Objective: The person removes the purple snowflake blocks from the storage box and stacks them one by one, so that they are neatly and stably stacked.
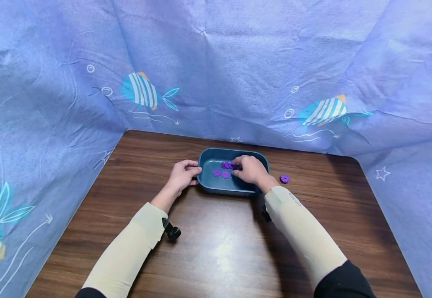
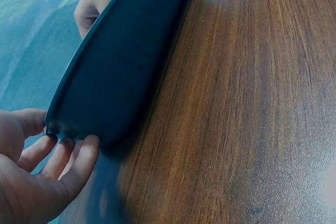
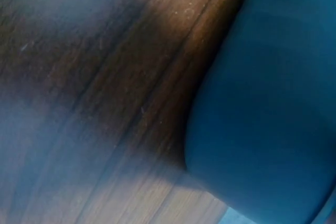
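Observation:
A dark blue-green rectangular bin (image 1: 223, 191) stands on the table. My left hand (image 1: 182, 176) grips its left end; in the left wrist view the thumb is at the rim and the fingers (image 2: 83, 163) lie against the outer wall. My right hand (image 1: 250, 168) reaches over the near right side into the bin, with curled fingers and thumb around a dark purple notched disc (image 1: 233, 166). Its fingertips are partly hidden. Several more purple snowflake discs (image 1: 221, 174) lie on the bin floor. The right wrist view shows only the bin's outer wall (image 3: 262, 114) and table.
One purple snowflake disc (image 1: 284, 178) lies on the brown wooden table (image 1: 216, 244), right of the bin. A blue fish-print cloth (image 1: 216, 82) hangs behind the table and along its sides. Small black wrist cameras (image 1: 172, 231) hang under the sleeves.

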{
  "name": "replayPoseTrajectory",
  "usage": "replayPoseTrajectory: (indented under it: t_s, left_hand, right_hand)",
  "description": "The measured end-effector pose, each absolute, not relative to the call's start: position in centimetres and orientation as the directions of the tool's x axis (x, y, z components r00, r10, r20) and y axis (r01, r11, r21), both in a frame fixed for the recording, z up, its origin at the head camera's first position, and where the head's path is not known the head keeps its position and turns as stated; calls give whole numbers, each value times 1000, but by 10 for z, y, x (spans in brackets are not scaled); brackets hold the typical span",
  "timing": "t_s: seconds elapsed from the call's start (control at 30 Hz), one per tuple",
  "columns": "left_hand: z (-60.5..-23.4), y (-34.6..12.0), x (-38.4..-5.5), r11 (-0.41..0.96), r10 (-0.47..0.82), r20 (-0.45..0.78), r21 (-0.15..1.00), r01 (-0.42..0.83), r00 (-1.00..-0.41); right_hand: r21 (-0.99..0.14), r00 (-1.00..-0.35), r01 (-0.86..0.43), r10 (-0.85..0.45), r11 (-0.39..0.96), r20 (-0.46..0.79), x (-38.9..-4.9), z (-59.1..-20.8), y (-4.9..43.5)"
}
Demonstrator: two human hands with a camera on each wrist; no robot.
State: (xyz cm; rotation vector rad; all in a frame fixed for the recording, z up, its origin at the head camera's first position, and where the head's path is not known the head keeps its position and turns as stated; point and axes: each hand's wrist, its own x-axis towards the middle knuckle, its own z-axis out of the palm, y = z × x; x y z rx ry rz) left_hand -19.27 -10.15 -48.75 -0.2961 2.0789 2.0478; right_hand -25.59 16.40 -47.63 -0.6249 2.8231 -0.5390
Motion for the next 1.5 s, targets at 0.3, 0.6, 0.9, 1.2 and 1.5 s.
replayPoseTrajectory:
  t_s: [0.3, 0.6, 0.9, 1.2, 1.5]
  left_hand:
    - [-486, -101, -192, 14, 5, -292, 956, -292, -956]
    - [-487, -101, -191, 14, 10, -299, 954, -299, -954]
    - [-486, -101, -192, 22, 2, -287, 958, -287, -958]
    - [-487, -101, -193, 31, 1, -285, 958, -285, -959]
    - [-486, -101, -190, 33, 3, -290, 957, -290, -957]
  right_hand:
    - [-293, -889, -400, -445, 869, -108, -254, -479, 161]
    - [-238, -889, -418, -449, 877, -93, -250, -478, 157]
    - [-225, -895, -403, -433, 887, -107, -253, -478, 153]
    - [-236, -898, -392, -426, 889, -113, -255, -477, 150]
    - [-228, -875, -437, -470, 870, -115, -254, -478, 152]
